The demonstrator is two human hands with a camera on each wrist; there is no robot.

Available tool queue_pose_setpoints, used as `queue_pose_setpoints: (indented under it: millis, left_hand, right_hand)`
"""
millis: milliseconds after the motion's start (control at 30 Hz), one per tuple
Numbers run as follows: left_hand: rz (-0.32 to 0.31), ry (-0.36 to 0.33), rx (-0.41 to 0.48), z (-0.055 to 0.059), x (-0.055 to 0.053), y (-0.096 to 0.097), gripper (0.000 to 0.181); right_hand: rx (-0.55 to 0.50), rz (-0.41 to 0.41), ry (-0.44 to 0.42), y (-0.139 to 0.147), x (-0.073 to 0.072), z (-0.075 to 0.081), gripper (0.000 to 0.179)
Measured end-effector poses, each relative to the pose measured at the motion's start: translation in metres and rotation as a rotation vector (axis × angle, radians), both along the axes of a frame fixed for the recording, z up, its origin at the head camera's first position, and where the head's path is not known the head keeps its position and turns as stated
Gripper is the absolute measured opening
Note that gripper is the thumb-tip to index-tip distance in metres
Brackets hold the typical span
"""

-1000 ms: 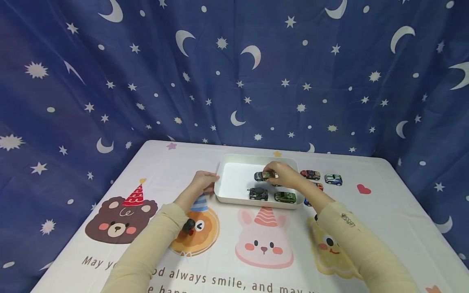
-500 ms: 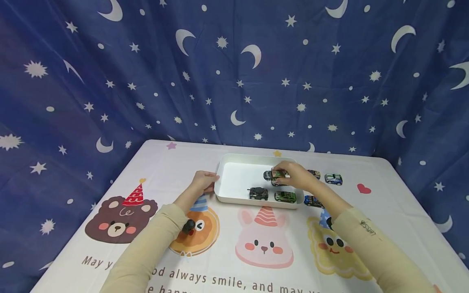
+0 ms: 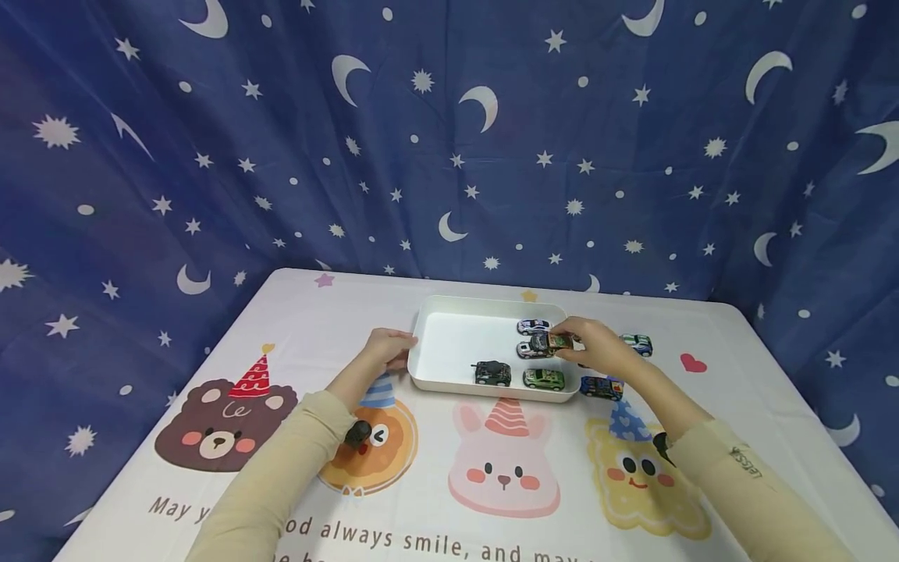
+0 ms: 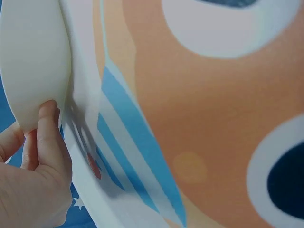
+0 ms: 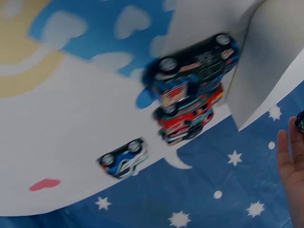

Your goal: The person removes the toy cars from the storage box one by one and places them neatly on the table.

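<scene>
My left hand (image 3: 389,349) pinches the left end of a white tray (image 3: 445,306), with the fingers against its outer wall in the left wrist view. Over the tray's right end, my right hand (image 3: 593,343) holds a dark camouflage toy car (image 3: 551,342) between thumb and fingers. Below and beside that car are two white toy cars (image 3: 532,325) inside the tray, the nearer one partly covered. A black toy tank (image 3: 492,373) and a green toy car (image 3: 544,379) stand along the tray's near side. In the right wrist view only the right hand's fingers (image 5: 283,151) show at the edge.
Right of the tray, on the printed tablecloth, stand a blue toy car (image 3: 601,387) and a white-and-green one (image 3: 636,344). Red toy cars (image 5: 192,114) between them are mostly hidden by the right hand in the head view. A blue starry curtain (image 3: 449,156) hangs behind the table.
My right hand has moved right with the camouflage car, from mid-tray to the tray's right end, uncovering the white cars. The left hand keeps its hold on the tray.
</scene>
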State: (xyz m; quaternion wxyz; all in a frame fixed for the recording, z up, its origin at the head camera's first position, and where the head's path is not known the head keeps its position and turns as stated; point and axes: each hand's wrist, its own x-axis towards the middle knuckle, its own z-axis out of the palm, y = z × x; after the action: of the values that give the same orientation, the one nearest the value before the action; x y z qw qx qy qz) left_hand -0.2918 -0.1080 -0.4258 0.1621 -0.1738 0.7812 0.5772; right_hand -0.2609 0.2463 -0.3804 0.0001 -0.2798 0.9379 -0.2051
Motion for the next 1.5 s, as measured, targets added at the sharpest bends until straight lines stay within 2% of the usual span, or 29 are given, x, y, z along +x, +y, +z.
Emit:
queue_pose_setpoints:
  millis: [400, 567, 733, 1033, 1233, 1500]
  left_hand:
    - [0.010, -0.020, 0.086, 0.001, -0.004, -0.003, 0.035]
    - [-0.015, -0.020, 0.096, 0.003, -0.004, -0.002, 0.039]
    - [-0.046, -0.023, 0.104, 0.006, -0.002, -0.001, 0.045]
    - [-0.090, 0.007, 0.060, 0.005, 0.001, -0.006, 0.046]
    - [-0.077, -0.011, 0.076, 0.005, 0.003, -0.008, 0.047]
    - [-0.056, -0.012, 0.103, 0.000, 0.004, -0.006, 0.045]
  right_hand:
    - [0.029, -0.065, 0.035, 0.039, 0.016, -0.004, 0.032]
    - [0.072, -0.128, 0.019, 0.061, 0.019, -0.011, 0.032]
    - [0.062, -0.159, 0.007, 0.081, 0.022, -0.022, 0.033]
    - [0.082, -0.162, 0.028, 0.100, 0.016, -0.027, 0.033]
    - [0.148, -0.210, 0.017, 0.111, 0.012, -0.031, 0.033]
    - [0.222, -0.209, 0.018, 0.122, 0.011, -0.040, 0.029]
